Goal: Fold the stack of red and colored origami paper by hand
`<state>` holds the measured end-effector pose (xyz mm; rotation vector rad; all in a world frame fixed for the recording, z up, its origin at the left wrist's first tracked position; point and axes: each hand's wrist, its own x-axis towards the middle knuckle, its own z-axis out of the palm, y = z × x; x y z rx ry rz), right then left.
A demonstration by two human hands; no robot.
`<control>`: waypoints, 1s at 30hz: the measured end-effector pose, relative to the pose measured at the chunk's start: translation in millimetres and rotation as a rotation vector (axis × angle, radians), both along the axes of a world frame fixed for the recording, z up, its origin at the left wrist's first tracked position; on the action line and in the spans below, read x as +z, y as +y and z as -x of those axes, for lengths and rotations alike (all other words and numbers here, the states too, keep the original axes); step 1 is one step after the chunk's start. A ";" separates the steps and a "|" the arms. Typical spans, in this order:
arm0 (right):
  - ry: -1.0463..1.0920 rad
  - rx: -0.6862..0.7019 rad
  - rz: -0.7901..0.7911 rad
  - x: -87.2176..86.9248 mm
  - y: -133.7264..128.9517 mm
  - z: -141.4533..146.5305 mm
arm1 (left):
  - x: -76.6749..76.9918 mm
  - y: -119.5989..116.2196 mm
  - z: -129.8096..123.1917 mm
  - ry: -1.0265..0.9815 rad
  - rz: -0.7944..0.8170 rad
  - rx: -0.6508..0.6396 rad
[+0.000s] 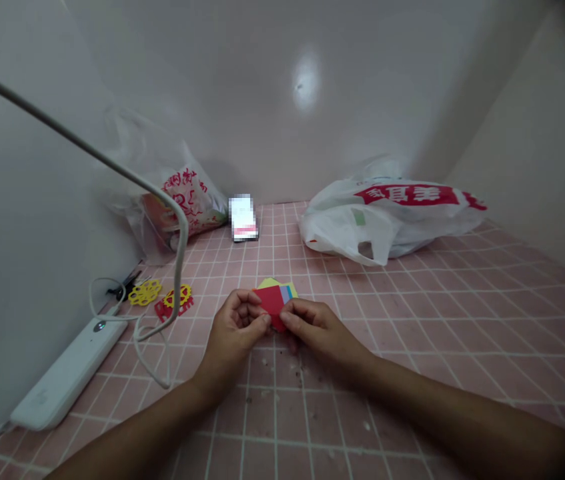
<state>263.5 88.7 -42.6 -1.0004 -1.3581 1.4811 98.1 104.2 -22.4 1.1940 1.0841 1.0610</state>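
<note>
Between my two hands is a red piece of paper (270,300), pinched near its lower edge. My left hand (238,321) grips its left side with the thumb in front and fingers curled. On the other side, my right hand (312,323) holds its lower right corner between thumb and forefinger. Behind the red sheet, purple and blue strips and a yellow paper piece (293,289) stick out. Whether these are held with the red paper or lie beneath it, I cannot tell.
Left on the pink tiled surface (307,413) are yellow cut-out shapes (145,292), red cut-out lettering (166,311) and a white power strip (69,373). A pale cable (87,147) hangs across the left. Farther back: a clear bag (182,193), a phone (243,219), a white bag (392,217).
</note>
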 end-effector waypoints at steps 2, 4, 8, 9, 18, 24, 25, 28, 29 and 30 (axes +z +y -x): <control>-0.002 -0.004 0.018 -1.2 -0.4 0.9 | -0.7 0.0 0.1 -0.017 0.019 -0.013; 0.009 -0.001 0.028 -1.1 -0.4 1.1 | -1.1 -0.1 0.0 -0.033 0.036 -0.021; 0.083 0.026 0.057 0.2 0.8 0.8 | -1.2 -0.2 -0.4 -0.041 0.037 0.006; 0.087 0.024 0.059 0.0 1.0 1.0 | -1.1 -0.3 -0.5 -0.038 0.032 0.007; 0.048 -0.013 0.023 0.9 -1.6 3.9 | 4.0 -2.3 -1.5 -0.046 -0.011 0.011; 0.090 -0.045 0.032 4.4 0.3 1.9 | 3.8 0.3 -0.8 -0.049 -0.041 -0.001; 0.085 -0.061 0.019 4.4 0.6 1.7 | 3.2 0.8 -0.7 -0.063 -0.042 -0.007; -0.002 -0.146 -0.070 4.0 0.1 1.1 | 0.1 1.3 0.2 -0.067 -0.047 0.003; -0.067 -0.193 -0.141 3.8 -0.7 0.7 | -1.2 0.9 0.4 -0.047 -0.040 -0.009; -0.154 -0.241 -0.245 3.7 -1.8 0.1 | -2.5 0.0 0.5 -0.019 -0.019 -0.047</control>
